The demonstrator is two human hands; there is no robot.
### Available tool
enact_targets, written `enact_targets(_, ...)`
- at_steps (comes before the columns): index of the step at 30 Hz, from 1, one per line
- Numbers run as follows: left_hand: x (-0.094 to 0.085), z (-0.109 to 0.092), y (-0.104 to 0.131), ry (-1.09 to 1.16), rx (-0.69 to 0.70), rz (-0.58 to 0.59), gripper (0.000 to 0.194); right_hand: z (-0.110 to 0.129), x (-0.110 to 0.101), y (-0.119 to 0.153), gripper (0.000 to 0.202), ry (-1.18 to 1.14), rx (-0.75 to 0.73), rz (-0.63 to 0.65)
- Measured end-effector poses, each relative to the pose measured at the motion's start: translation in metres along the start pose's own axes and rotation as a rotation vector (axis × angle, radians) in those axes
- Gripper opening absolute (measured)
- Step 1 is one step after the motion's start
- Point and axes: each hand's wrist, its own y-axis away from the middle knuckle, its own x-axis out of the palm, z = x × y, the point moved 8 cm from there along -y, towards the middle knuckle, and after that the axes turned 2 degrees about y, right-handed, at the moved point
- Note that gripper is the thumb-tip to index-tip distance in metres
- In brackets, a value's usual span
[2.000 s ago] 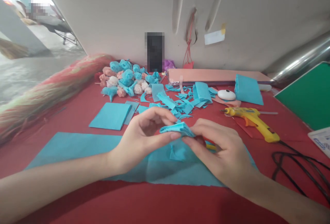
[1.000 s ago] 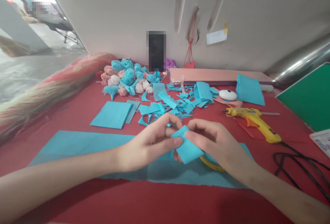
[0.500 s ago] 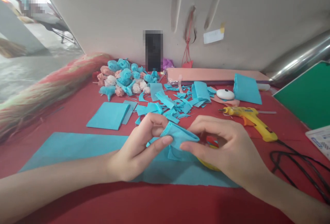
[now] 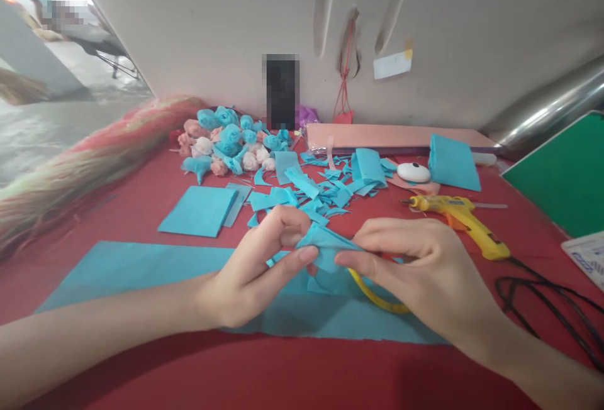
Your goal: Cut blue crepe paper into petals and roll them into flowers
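Observation:
Between my two hands is a small folded piece of blue crepe paper (image 4: 326, 248). My left hand (image 4: 264, 265) pinches its left end between thumb and fingers. At the right corner, my right hand (image 4: 410, 265) grips it the same way, thumb below and fingers above. Under my right hand a yellow curved handle (image 4: 377, 293) shows in part; the rest of that tool is hidden. Beneath both hands a long blue paper sheet (image 4: 141, 271) lies flat on the red tabletop (image 4: 264, 372).
Blue paper scraps (image 4: 325, 193) are strewn beyond my hands, with paper roses (image 4: 231, 139) heaped behind them. A yellow glue gun (image 4: 467, 218) with a black cord (image 4: 533, 290) lies to the right. Left stands a folded blue paper stack (image 4: 198, 212); a dark phone-like object (image 4: 282, 92) leans at the wall.
My right hand has shifted slightly right, pulling the folded paper's right corner flatter and more pointed. More of the yellow handle shows. My left hand has barely moved.

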Motion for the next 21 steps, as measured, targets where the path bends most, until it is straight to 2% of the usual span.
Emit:
enact_targets(4, -0.005, -0.002, -0.001, -0.049, 0.054, -0.034, 0.010, -0.021, 0.012, 0.002, 0.034, -0.253, 0.241, 0.114)
enact_targets(7, -0.012, -0.018, -0.002, -0.323, 0.267, -0.081, 0.012, -0.035, 0.033, 0.010, 0.051, -0.490, 0.458, 0.302)
enact_targets(10, -0.005, -0.032, -0.001, -0.705, 0.520, -0.009, 0.013, -0.035, 0.051, 0.019, 0.052, -0.678, 0.557, 0.469)
enact_targets(12, 0.000, -0.035, 0.000, -0.871, 0.621, 0.029, 0.015, -0.035, 0.051, 0.019, 0.040, -0.783, 0.574, 0.445)
enact_targets(14, 0.001, -0.037, 0.000, -0.945, 0.666, 0.025, 0.017, -0.035, 0.048, 0.018, 0.031, -0.827, 0.576, 0.404)
enact_targets(16, 0.001, -0.038, 0.001, -0.946, 0.666, 0.029, 0.017, -0.035, 0.045, 0.017, 0.025, -0.827, 0.562, 0.383)
enact_targets(18, 0.000, -0.035, -0.001, -0.840, 0.600, 0.052, 0.019, -0.034, 0.036, 0.013, 0.027, -0.757, 0.491, 0.323)
enact_targets(21, -0.013, -0.020, -0.009, -0.457, 0.275, 0.010, 0.021, -0.029, 0.023, 0.006, 0.039, -0.498, 0.327, 0.235)
